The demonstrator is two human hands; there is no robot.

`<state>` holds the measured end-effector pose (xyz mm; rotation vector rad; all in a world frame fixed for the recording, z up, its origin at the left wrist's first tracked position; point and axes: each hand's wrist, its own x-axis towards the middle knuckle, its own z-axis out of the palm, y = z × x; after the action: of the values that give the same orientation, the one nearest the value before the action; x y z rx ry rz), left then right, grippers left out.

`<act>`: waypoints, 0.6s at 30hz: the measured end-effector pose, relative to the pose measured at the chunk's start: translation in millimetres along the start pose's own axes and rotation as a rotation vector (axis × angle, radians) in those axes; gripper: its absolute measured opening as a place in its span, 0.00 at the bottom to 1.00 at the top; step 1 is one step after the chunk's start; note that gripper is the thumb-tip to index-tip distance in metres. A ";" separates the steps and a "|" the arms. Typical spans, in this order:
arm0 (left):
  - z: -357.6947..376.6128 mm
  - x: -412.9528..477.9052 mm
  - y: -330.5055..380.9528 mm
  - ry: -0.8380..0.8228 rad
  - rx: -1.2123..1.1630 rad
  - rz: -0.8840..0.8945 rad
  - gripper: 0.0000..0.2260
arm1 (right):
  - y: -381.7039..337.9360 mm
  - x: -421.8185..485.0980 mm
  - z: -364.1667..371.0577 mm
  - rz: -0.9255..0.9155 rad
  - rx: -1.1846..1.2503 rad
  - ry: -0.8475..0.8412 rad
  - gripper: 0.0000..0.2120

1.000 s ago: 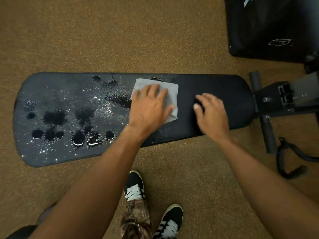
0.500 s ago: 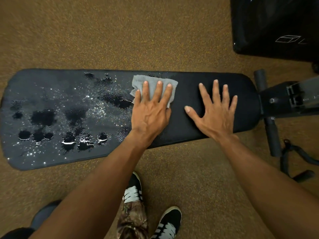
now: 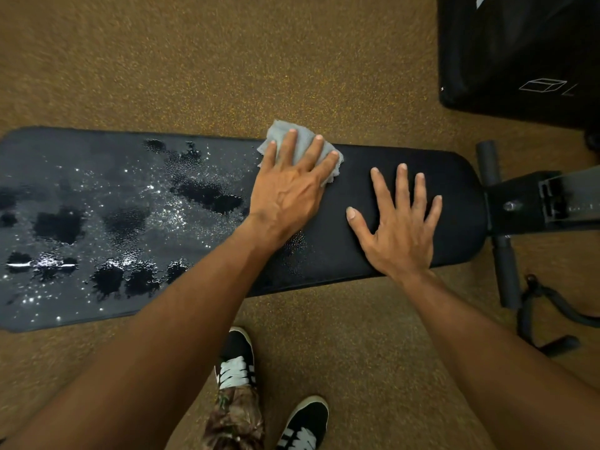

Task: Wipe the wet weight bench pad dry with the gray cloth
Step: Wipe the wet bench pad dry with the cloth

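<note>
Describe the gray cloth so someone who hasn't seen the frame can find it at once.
Find the long black bench pad lying across the brown floor. At its far edge, just right of the wet patches, the left hand presses flat on the gray cloth. It is the only pale, crumpled thing on the pad; the right hand beside it lies on bare dry pad.

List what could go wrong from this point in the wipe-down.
1. The small gray cloth under the left hand overhangs the far edge of the black padded weight bench pad; a push could drop it onto the brown speckled floor.
2. Big water pools cover the pad's left part; one small cloth may soak through and merely smear them.
</note>
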<state>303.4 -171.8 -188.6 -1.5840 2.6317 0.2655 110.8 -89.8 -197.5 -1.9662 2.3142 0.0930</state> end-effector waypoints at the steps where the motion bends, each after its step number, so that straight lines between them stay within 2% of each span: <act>1: -1.6 3.6 0.8 -0.008 0.007 -0.005 0.23 | 0.0 0.1 0.2 0.001 0.000 0.004 0.36; 6: -9.5 21.5 7.3 -0.066 -0.039 -0.012 0.24 | -0.5 -0.4 0.5 0.008 0.007 0.007 0.36; 13: -5.1 6.1 10.2 -0.029 -0.105 -0.056 0.24 | 0.0 -0.4 0.7 -0.005 -0.020 -0.007 0.38; 16: -5.3 -7.5 5.5 0.000 -0.123 -0.043 0.23 | 0.9 -0.1 0.9 -0.006 -0.011 -0.004 0.38; 18: -1.2 -19.5 1.1 0.083 -0.102 -0.020 0.21 | 1.0 -0.1 1.2 -0.005 -0.014 -0.004 0.38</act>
<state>311.7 -154.5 -184.6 -1.6864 2.7037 0.3458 109.9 -89.4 -198.6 -1.9766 2.3121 0.1126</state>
